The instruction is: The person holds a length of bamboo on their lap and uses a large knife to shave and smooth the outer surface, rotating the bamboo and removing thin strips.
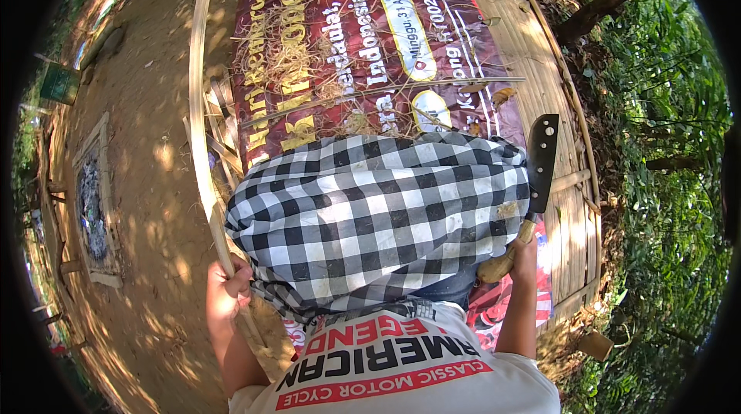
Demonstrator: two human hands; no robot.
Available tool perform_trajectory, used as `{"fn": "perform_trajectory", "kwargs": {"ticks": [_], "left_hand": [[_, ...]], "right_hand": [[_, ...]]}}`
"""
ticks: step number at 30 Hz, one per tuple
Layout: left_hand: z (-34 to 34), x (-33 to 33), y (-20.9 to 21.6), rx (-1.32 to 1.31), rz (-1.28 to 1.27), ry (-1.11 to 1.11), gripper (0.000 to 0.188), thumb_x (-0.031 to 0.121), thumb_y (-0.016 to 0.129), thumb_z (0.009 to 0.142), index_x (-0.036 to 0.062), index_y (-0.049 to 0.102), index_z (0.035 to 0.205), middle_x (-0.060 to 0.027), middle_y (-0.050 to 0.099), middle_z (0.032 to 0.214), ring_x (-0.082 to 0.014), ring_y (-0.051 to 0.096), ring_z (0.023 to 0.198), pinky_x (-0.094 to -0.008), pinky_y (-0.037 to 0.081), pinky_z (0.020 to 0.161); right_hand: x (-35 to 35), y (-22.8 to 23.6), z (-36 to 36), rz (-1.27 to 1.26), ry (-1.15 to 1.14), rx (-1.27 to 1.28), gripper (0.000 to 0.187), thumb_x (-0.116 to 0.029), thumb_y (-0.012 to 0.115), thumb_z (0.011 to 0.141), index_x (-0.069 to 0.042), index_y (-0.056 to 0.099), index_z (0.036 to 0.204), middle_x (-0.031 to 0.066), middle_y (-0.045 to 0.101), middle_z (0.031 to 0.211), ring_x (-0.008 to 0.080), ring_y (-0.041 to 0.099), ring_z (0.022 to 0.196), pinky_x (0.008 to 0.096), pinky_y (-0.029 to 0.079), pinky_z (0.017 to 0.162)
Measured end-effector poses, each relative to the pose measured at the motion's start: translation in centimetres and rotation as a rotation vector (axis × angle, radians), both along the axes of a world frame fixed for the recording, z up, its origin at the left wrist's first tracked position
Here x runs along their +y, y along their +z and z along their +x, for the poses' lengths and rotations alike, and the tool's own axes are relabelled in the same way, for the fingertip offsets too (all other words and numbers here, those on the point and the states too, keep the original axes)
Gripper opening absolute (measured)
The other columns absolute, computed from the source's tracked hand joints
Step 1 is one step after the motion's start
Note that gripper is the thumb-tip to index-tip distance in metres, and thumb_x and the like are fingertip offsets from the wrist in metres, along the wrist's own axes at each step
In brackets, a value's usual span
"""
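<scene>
A long pale bamboo strip (198,98) runs upright along the left side, past the top edge of the head view. My left hand (236,281) is closed round its lower part, beside my lap. On the right, my right hand (524,261) grips a broad-bladed knife (545,155) by its wooden handle. The dark blade points away from me, with holes near its tip, and stands apart from the strip. A black and white checkered cloth (378,213) covers my lap between the two hands.
A maroon printed banner (309,51) strewn with thin shavings lies ahead on a slatted bamboo platform (567,182). A thin stick (386,94) lies across it. Bare earth (147,175) spreads left, with a framed ash pit (93,206). Green plants (671,198) fill the right.
</scene>
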State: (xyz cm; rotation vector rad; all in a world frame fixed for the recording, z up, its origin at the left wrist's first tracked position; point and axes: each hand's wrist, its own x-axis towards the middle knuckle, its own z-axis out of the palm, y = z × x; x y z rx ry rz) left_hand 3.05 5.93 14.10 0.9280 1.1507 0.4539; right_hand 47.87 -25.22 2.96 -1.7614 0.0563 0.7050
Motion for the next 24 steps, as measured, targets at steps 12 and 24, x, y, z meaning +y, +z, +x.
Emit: {"fn": "perform_trajectory", "kwargs": {"ticks": [12, 24], "left_hand": [[0.7, 0.0, -0.7, 0.002, -0.064, -0.123, 0.013, 0.008, 0.062, 0.089, 0.0004, 0.053, 0.084, 0.0024, 0.039, 0.052, -0.0047, 0.032, 0.038, -0.023, 0.028, 0.035], [0.7, 1.7, -1.3, 0.016, -0.057, -0.098, 0.013, 0.01, 0.062, 0.089, 0.0021, 0.052, 0.086, 0.0031, 0.037, 0.052, -0.0049, 0.031, 0.038, -0.0231, 0.028, 0.035]], "right_hand": [[-0.5, 6.6, 1.1, 0.149, -0.161, 0.113, 0.047, 0.004, 0.057, 0.064, -0.002, 0.049, 0.11, 0.0073, 0.052, 0.093, 0.0194, 0.056, 0.075, 0.0315, 0.049, 0.066], [-7.9, 8.4, 1.9, -0.649, 0.126, -0.199, 0.036, -0.002, 0.063, 0.067, 0.002, 0.056, 0.102, 0.0106, 0.06, 0.078, 0.0203, 0.059, 0.061, 0.0328, 0.047, 0.056]]}}
